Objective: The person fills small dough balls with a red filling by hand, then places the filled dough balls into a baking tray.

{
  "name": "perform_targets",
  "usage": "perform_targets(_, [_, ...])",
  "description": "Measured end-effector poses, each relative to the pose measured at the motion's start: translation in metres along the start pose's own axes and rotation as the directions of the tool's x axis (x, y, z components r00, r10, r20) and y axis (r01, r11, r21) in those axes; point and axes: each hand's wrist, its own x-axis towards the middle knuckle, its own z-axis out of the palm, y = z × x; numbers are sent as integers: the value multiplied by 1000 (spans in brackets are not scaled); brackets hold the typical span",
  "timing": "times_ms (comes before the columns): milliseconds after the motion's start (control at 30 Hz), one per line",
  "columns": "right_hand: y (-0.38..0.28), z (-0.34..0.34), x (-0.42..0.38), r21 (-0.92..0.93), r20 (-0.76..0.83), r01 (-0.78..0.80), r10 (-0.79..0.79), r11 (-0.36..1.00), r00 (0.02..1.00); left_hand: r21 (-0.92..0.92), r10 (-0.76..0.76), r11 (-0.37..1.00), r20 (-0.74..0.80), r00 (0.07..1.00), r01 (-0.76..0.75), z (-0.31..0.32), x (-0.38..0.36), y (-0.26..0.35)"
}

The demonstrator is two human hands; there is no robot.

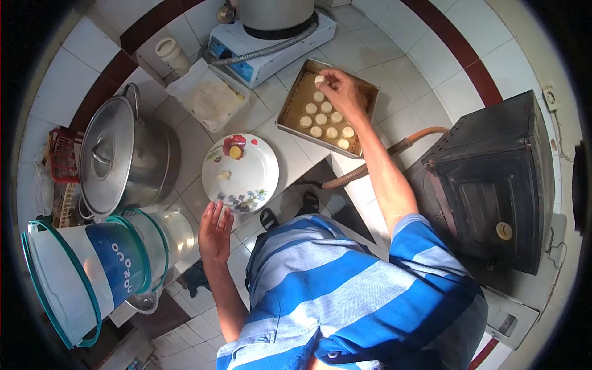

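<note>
My right hand (pixel 340 92) is over the far end of a metal baking tray (pixel 285 111), its fingers pinched on a pale round dough piece (pixel 320 80). Several similar dough rounds (pixel 332 132) lie in rows in the tray. My left hand (pixel 216 231) is held palm up with its fingers apart, near the close edge of a white flowered plate (pixel 262 163). On that plate are a small yellowish piece (pixel 235 152) and some pale scraps (pixel 224 176).
A large lidded pot (pixel 126 154) and stacked plastic buckets (pixel 92 265) stand at the left. Behind the plate is a paper-lined container (pixel 209 98). A stove (pixel 265 52) bears another pot (pixel 274 12). At the right stands a black oven (pixel 487 179), with a hose (pixel 370 166) beside it.
</note>
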Motion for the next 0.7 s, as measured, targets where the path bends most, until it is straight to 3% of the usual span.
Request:
perform_targets(67, [6,-6,15,34,-30,69,-68,997,997,33,28,999,-51,998,-26,17,-17,9])
perform_targets(133, [-4,-15,23,155,-75,25,-13,988,997,-70,-13,998,-180,984,0,35,-30,19])
perform_targets(200, [-15,-26,26,151,-90,-3,17,988,996,-77,-8,997,-156,988,-4,30,-29,16])
perform_targets(300, [-21,-32,29,247,-193,106,-58,963,979,-87,-31,996,-188,982,15,34,-28,14])
perform_targets(467, [-21,-39,24,215,-101,-26,49,976,994,-75,-48,997,-156,987,36,46,-19,11])
perform_targets(600, [-21,-35,17,207,-74,-57,73,977,995,-71,-50,997,-117,992,42,58,-13,13])
perform_targets(700, [-11,-29,17,304,-39,-26,40,952,998,-84,-40,996,-133,990,29,60,-10,13])
